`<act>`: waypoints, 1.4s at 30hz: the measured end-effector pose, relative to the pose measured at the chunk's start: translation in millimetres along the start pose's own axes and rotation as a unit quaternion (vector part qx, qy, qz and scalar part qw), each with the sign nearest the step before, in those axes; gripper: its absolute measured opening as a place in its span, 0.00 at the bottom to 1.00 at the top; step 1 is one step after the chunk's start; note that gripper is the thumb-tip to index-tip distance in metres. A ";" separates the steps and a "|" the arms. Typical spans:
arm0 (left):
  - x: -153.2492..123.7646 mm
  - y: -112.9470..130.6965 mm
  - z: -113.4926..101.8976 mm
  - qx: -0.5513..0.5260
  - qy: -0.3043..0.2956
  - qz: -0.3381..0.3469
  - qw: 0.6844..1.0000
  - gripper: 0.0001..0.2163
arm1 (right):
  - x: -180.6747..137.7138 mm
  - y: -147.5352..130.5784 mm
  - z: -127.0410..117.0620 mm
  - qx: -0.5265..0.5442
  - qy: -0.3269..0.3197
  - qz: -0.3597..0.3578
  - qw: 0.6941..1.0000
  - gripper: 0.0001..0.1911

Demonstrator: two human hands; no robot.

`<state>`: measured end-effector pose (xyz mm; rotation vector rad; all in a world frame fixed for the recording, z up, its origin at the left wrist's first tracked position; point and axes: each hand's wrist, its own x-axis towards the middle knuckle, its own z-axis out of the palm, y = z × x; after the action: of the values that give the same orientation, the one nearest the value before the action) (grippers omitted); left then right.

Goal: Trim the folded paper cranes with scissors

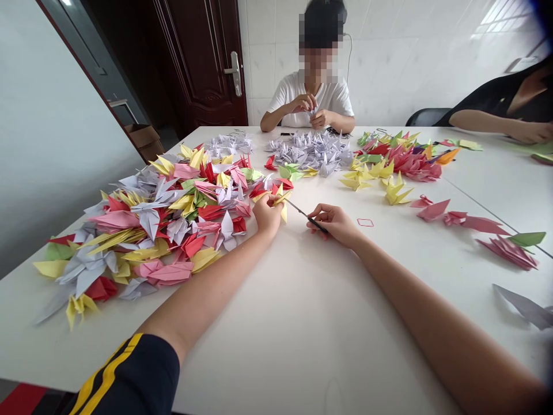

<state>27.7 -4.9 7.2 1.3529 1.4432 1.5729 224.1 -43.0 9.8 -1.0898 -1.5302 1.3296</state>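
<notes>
My left hand (pixel 266 213) is closed on a yellow folded paper crane (pixel 283 199) at the right edge of a big heap. In my right hand (pixel 330 222) is a thin metal rod tool with a black handle (pixel 317 225), its exact kind not plain. The rod slants up and left, its far end at the yellow crane; whether it goes into the paper I cannot tell. The heap of folded paper cranes (pixel 173 225), in pink, red, yellow, green and pale lilac, spreads beside my left forearm.
Lilac cranes (pixel 309 151) are piled at the back of the white table (pixel 276 340). Pink, yellow and green ones (pixel 410 161) lie back right, others along the right. A small red outline (pixel 365 222) sits near my right hand. Across sits a person (pixel 311 104); another person's arm (pixel 492 120) reaches in right.
</notes>
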 end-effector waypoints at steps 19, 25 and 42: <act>0.4 1.3 1.3 -0.023 0.002 -0.005 1.000 0.05 | -0.8 -4.6 2.7 -0.007 0.011 0.013 1.000 0.24; 0.5 1.4 1.6 -0.035 -0.004 -0.005 0.999 0.04 | -1.1 -3.4 2.0 -0.007 0.006 0.002 1.000 0.22; 2.2 -2.5 0.7 -0.052 -0.005 -0.015 0.999 0.06 | -0.8 -1.4 1.1 -0.005 0.005 -0.003 1.000 0.21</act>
<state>27.2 -2.1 5.4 1.2726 1.3501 1.5974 223.2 -44.2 11.1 -1.0959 -1.5317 1.3120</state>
